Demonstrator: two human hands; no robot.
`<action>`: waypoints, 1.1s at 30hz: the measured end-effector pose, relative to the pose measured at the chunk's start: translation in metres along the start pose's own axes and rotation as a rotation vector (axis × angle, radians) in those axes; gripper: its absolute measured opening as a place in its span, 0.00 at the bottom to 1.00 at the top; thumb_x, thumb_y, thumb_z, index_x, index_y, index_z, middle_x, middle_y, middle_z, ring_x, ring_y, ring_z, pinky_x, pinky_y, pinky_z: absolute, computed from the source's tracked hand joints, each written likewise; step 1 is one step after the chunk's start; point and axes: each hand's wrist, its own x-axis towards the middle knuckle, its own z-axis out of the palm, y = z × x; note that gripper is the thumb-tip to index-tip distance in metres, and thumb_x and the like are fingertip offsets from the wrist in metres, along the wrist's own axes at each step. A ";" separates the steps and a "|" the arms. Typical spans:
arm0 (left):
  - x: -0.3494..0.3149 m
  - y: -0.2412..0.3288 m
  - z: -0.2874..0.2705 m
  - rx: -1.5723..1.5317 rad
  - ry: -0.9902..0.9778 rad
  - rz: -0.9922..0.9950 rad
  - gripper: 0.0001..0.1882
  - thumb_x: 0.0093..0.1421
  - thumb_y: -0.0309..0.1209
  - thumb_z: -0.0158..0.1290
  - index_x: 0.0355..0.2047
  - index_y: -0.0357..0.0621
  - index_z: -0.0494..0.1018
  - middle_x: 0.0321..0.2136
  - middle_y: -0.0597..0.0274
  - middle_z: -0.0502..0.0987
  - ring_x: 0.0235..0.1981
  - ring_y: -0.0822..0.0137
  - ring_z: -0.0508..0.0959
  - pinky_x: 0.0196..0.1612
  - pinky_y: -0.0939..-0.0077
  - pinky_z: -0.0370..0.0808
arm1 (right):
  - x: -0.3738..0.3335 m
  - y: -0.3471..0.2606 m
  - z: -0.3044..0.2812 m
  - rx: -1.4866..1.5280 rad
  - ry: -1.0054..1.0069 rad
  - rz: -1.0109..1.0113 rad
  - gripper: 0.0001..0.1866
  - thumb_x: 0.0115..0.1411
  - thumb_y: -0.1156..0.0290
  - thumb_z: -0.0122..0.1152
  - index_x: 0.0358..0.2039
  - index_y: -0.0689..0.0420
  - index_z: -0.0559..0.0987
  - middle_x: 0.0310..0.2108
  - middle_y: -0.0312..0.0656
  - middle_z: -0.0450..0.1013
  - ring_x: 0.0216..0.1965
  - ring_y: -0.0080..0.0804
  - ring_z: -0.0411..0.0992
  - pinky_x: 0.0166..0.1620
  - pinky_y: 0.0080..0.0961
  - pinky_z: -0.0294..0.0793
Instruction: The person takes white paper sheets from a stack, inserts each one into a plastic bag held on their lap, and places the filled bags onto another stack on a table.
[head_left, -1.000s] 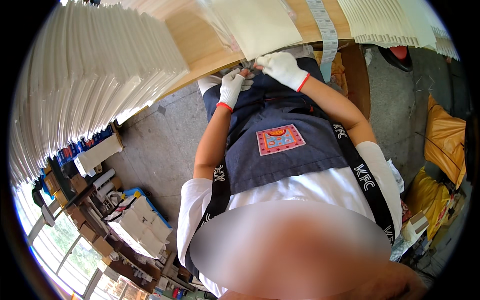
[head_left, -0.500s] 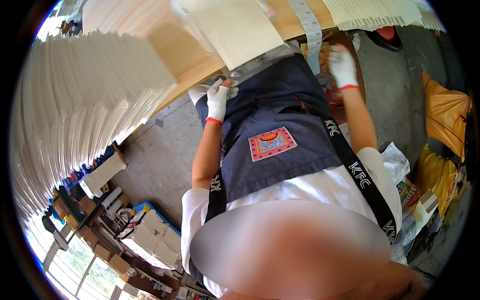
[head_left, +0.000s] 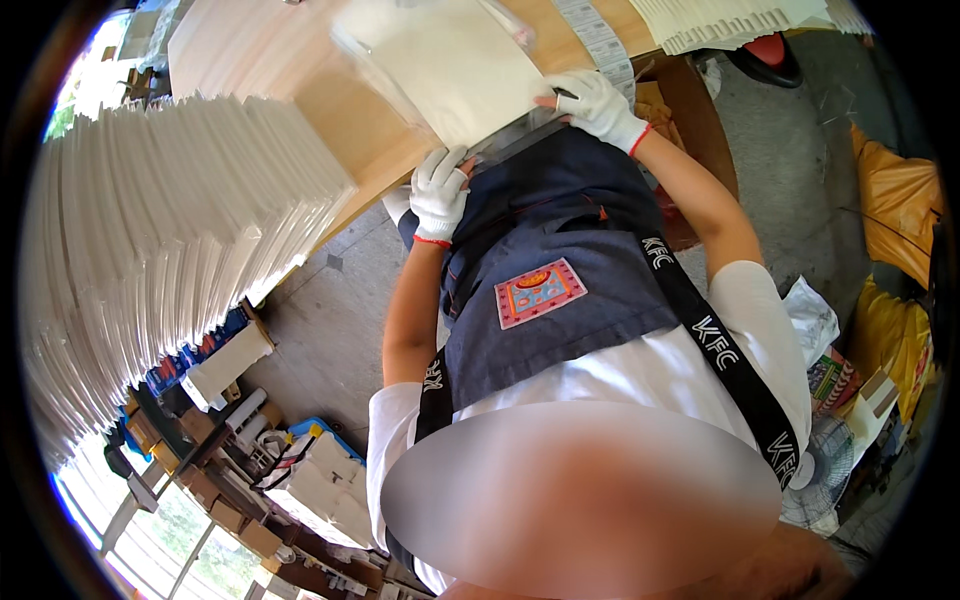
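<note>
A cream-coloured stack of sheets [head_left: 450,70] lies in a clear plastic bag [head_left: 515,135] at the table's near edge, its loose end hanging over my apron. My left hand [head_left: 438,195], in a white glove with bare fingertips, is closed on the bag's left corner. At the right corner my right hand [head_left: 600,108], gloved alike, bends over the sheets' edge, with thumb and fingers closed on the plastic. The exact pinch of both hands is partly hidden.
A tall row of plastic-wrapped packs [head_left: 180,210] fills the left of the wooden table [head_left: 330,110]. A strip of printed labels [head_left: 600,45] hangs by my right hand, above a brown box [head_left: 700,130]. More cream packs [head_left: 730,18] stand far right. Yellow bags [head_left: 895,210] lie on the floor.
My right hand has come up from the box beside the table to the bag's right corner. My left hand has stayed near the left corner, its fingers shifted slightly.
</note>
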 end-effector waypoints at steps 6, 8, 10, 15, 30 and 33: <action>-0.026 0.007 0.033 -0.466 0.198 -0.936 0.03 0.53 0.23 0.53 0.29 0.44 0.72 0.26 0.63 0.72 0.29 0.68 0.71 0.35 0.77 0.69 | -0.001 -0.033 0.053 0.421 0.155 0.724 0.10 0.50 0.65 0.62 0.26 0.56 0.73 0.23 0.41 0.70 0.26 0.40 0.69 0.31 0.31 0.66; -0.033 0.004 0.048 -0.768 0.479 -1.099 0.05 0.55 0.24 0.53 0.30 0.46 0.69 0.27 0.66 0.71 0.29 0.74 0.70 0.33 0.79 0.69 | 0.012 -0.050 0.059 0.404 0.242 0.963 0.11 0.51 0.64 0.60 0.28 0.57 0.71 0.21 0.41 0.69 0.25 0.38 0.68 0.31 0.30 0.66; -0.015 0.020 0.046 -1.166 0.738 -1.345 0.09 0.55 0.23 0.52 0.34 0.49 0.66 0.29 0.68 0.71 0.28 0.77 0.70 0.30 0.82 0.71 | 0.003 -0.043 0.072 0.580 0.370 1.166 0.12 0.54 0.65 0.58 0.32 0.58 0.69 0.21 0.41 0.67 0.24 0.31 0.66 0.31 0.27 0.66; -0.055 0.008 0.058 -1.670 1.030 -1.838 0.07 0.55 0.26 0.42 0.34 0.48 0.68 0.28 0.63 0.71 0.25 0.68 0.69 0.27 0.74 0.70 | -0.042 -0.007 0.047 0.483 0.892 1.052 0.12 0.57 0.65 0.56 0.35 0.60 0.68 0.30 0.41 0.68 0.28 0.28 0.65 0.36 0.26 0.67; 0.098 0.116 0.144 -1.504 -0.530 -1.145 0.40 0.51 0.29 0.57 0.60 0.37 0.48 0.27 0.61 0.72 0.19 0.76 0.68 0.22 0.82 0.69 | -0.109 0.040 -0.033 1.586 0.610 1.279 0.06 0.59 0.70 0.54 0.33 0.59 0.74 0.31 0.37 0.72 0.34 0.27 0.72 0.38 0.22 0.71; 0.106 0.126 0.160 -1.481 -0.519 -1.317 0.35 0.53 0.26 0.52 0.59 0.38 0.49 0.31 0.60 0.72 0.18 0.75 0.67 0.22 0.80 0.70 | -0.160 0.070 -0.050 1.569 0.815 1.372 0.06 0.59 0.72 0.52 0.37 0.59 0.72 0.33 0.39 0.71 0.35 0.31 0.73 0.38 0.22 0.72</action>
